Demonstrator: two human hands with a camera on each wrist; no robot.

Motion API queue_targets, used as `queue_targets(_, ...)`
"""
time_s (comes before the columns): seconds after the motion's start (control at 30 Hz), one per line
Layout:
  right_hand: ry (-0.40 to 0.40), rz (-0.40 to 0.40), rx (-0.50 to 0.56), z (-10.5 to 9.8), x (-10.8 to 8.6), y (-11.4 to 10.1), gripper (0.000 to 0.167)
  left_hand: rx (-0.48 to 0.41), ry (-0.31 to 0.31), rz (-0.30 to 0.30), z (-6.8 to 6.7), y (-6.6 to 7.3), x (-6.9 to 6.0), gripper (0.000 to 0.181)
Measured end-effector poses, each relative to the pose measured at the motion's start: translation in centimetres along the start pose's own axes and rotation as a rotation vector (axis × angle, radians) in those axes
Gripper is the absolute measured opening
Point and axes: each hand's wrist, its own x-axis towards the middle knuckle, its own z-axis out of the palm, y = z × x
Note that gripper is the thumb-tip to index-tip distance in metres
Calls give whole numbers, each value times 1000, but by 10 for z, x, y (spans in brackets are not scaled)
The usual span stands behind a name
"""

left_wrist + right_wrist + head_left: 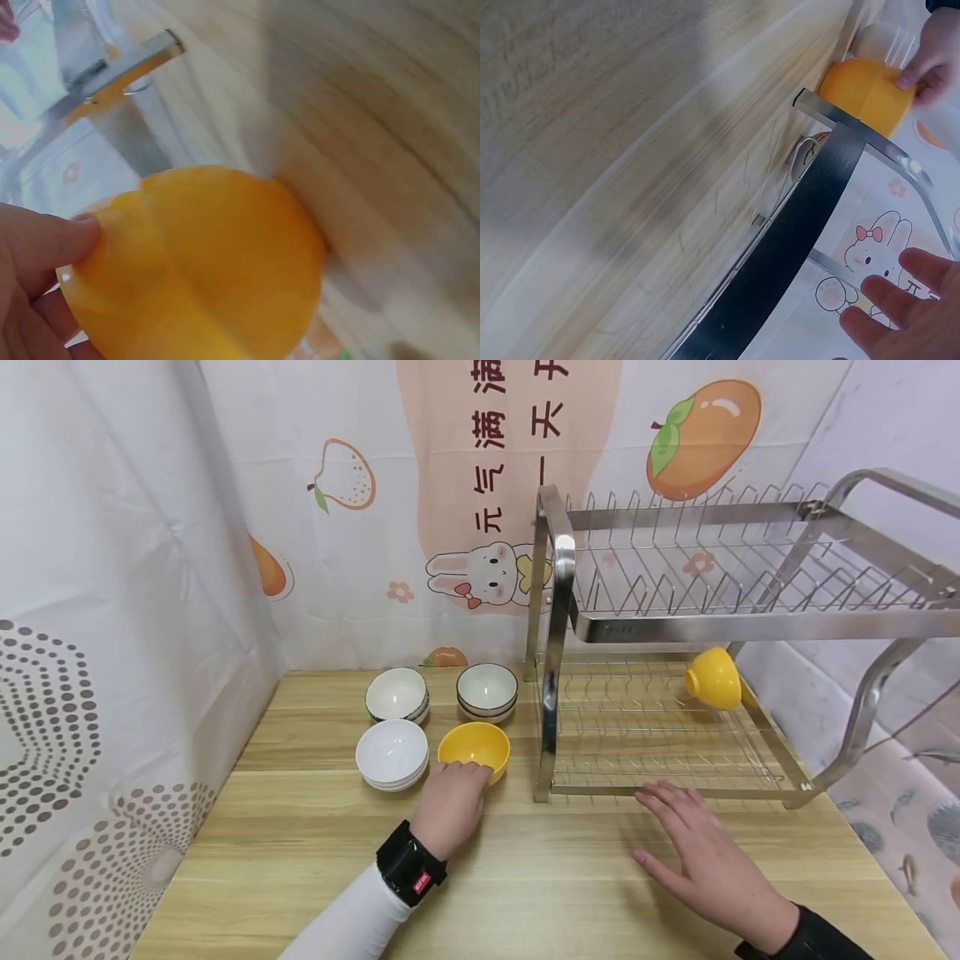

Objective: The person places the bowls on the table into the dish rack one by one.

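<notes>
My left hand (450,806) pinches the near rim of a yellow bowl (474,742), left of the metal dish rack. In the left wrist view the thumb lies on the outside of the gripped yellow bowl (124,277), and a second yellow bowl (240,247) appears nested with it. The right wrist view shows the yellow bowls (862,90) from the side. My right hand (708,864) holds nothing; its fingers are spread and loosely straight near the lower front rail of the dish rack (675,791). Inside the rack's lower tier, another yellow bowl (716,678) stands tilted on its side.
White bowls (392,752) are stacked left of the yellow ones. Behind them stand two stacks of dark-rimmed bowls, one left (397,693) and one right (487,687). The rack's upright post (555,643) rises just right of the bowls. A printed curtain (337,568) hangs behind.
</notes>
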Motion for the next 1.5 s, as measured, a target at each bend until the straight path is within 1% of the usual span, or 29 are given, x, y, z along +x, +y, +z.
queue_targets(0.1, -16, 5, 10, -1, 0, -3, 67, 4, 34, 32, -14, 8, -9, 17)
queue_targets(0.2, -13, -26, 22, -3, 0, -8, 67, 10, 56, 93, -31, 17, -21, 17)
queue_targets(0.27, -4, -61, 31, -4, 1, -12, 66, 12, 52, 160, -41, 23, -29, 19)
queue_targets(0.33, 5, -102, 39, -7, 3, -17, 65, 8, 41, 246, -48, 29, -35, 19)
queue_targets(0.47, 11, -196, 85, -12, 9, -30, 59, -24, 25, 445, -53, 42, -42, 17)
queue_targets(0.53, 25, -268, 111, -14, 12, -37, 53, -27, 32, 526, -53, 50, -42, 13)
queue_targets(0.6, 41, -340, 119, -14, 14, -43, 47, -21, 29, 583, -52, 57, -42, 12)
queue_targets(0.67, 44, -409, 114, -14, 15, -47, 42, -10, 24, 618, -52, 63, -40, 12)
queue_targets(0.77, 50, -489, 102, -11, 16, -50, 37, -16, 6, 645, -50, 70, -37, 14)
queue_targets(0.83, 66, -526, 95, -9, 15, -50, 34, -22, 1, 662, -49, 74, -36, 15)
queue_targets(0.87, 66, -532, 97, -8, 15, -50, 34, -27, -2, 669, -49, 75, -35, 15)
queue_targets(0.93, 56, -529, 109, -7, 13, -49, 34, -32, 1, 683, -47, 78, -34, 15)
queue_targets(1.0, 38, -517, 115, -7, 11, -48, 35, -28, 18, 697, -46, 79, -34, 14)
queue_targets(1.07, 9, -502, 123, -7, 10, -46, 37, -30, 27, 701, -45, 80, -32, 13)
queue_targets(1.1, 9, -503, 123, -7, 11, -45, 37, -32, 32, 704, -45, 80, -31, 13)
queue_targets(1.2, 25, -503, 117, -6, 11, -44, 38, -40, 32, 706, -44, 81, -29, 14)
queue_targets(1.37, 43, -481, 113, -6, 13, -40, 40, -53, 13, 696, -42, 83, -23, 14)
queue_targets(1.43, 47, -466, 108, -7, 14, -38, 39, -55, 22, 680, -41, 85, -21, 15)
queue_targets(1.5, 81, -453, 85, -7, 15, -35, 39, -61, 50, 656, -40, 86, -19, 22)
